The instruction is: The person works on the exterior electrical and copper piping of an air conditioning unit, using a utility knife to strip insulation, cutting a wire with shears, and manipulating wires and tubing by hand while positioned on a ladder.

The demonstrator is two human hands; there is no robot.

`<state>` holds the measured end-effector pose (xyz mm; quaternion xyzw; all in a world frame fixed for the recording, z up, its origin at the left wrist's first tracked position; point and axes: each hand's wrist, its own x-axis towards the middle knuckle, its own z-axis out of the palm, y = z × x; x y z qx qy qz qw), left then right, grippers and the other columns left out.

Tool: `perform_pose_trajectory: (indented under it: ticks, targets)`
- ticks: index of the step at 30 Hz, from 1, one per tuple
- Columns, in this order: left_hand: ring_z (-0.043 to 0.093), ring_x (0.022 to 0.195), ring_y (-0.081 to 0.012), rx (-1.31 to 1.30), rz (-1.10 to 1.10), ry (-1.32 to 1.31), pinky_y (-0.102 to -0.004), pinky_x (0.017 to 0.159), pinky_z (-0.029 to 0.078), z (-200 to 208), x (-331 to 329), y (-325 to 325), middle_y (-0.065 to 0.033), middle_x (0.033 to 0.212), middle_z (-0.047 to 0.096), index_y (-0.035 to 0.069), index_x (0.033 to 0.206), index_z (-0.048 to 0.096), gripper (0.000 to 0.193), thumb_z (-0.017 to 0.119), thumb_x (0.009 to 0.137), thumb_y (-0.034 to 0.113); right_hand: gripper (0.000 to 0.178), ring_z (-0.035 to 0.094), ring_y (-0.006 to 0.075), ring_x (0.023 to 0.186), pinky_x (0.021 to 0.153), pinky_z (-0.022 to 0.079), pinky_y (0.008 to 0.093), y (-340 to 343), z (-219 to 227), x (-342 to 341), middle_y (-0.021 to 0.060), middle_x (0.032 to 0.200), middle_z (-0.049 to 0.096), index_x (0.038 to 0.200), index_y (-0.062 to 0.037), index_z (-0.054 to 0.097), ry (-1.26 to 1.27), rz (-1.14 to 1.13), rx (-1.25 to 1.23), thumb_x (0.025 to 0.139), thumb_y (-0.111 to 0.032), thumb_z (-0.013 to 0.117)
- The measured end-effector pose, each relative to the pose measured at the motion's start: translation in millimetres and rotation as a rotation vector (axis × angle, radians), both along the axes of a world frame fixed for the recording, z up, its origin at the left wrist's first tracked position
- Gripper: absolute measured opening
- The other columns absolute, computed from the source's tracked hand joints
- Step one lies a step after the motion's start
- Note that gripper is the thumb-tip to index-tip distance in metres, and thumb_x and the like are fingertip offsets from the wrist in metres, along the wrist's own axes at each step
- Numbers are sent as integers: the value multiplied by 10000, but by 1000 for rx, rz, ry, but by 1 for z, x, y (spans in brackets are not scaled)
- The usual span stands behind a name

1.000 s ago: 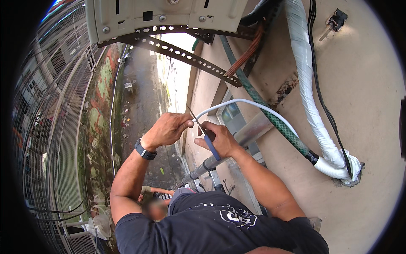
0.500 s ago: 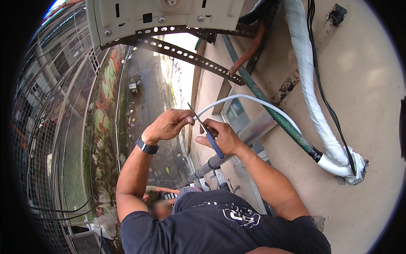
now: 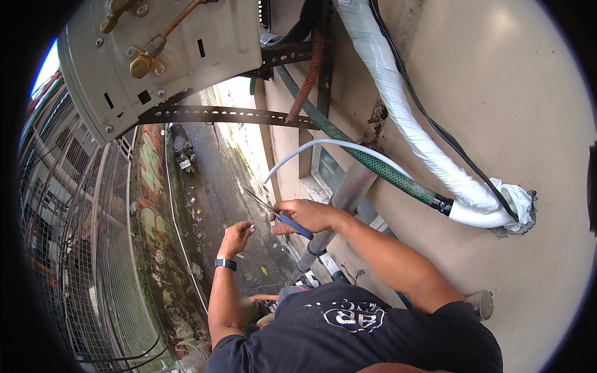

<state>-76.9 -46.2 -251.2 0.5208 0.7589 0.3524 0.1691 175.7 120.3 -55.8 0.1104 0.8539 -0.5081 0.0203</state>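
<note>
My right hand (image 3: 306, 214) is closed round a pair of scissors with blue handles (image 3: 293, 226), its metal blades pointing up and left over the alley. Lower and to the left, my left hand (image 3: 235, 241) pinches a small pale piece (image 3: 252, 229), too small to make out clearly. Just above the scissors hangs the free end of a thin white cable (image 3: 323, 142), touched by neither hand. The cable arches to the right across a green braided hose (image 3: 379, 166) that runs into a white sleeve near the wall.
An outdoor unit (image 3: 186, 62) with brass valves rests on a perforated metal bracket (image 3: 230, 115) at the upper left. A white-wrapped pipe bundle (image 3: 398, 99) enters the wall at right. A grey pipe (image 3: 351, 186) slopes below. The alley (image 3: 211, 180) lies far down; a person's arm shows there.
My left hand has let go of the cable and moved down and left with the small piece. The right hand has lowered with the scissors, away from the cable. The view has shifted.
</note>
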Motion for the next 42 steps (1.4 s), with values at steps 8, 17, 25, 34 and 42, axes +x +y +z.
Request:
perform_pose_trajectory:
  ticks: [8,17,25,34,42]
  targets:
    - [702,1060,-311,330,144,-381,-425,969,539,-116,37,26,-194,1312,637,23,1478,522,573,715,969,201,788,691,264,966,849,529,389,-18,42,7,118,1002,716,1345,-112,639,-100,283,140,810,-670,793]
    - [637,975,-231,920,-354,-1138,-358,828,534,185,148,83,-128,1167,622,46,1558,375,702,737,974,193,695,651,311,1141,994,477,409,-23,93,34,152,1171,708,1323,-85,629,233,270,186,845,-555,814]
    - [533,848,-166,519,-871,-1234,-280,694,455,180,136,106,-71,954,562,81,1202,528,315,726,976,177,679,650,368,1161,993,489,503,-66,119,97,165,1175,697,1219,-52,654,272,-73,304,780,-536,836]
    - [542,793,-168,1164,-930,-318,-323,667,472,288,166,105,-65,887,568,-14,1364,537,536,656,1023,381,692,660,363,1021,886,539,468,-149,84,261,154,1128,602,1328,-39,567,462,-659,310,836,-440,840]
    - [590,576,-184,1256,-502,177,-295,490,447,340,181,164,-154,777,693,-40,1070,641,396,556,1094,346,889,660,273,914,795,515,380,-359,-18,459,149,974,678,1245,68,655,932,-1278,172,682,-568,918]
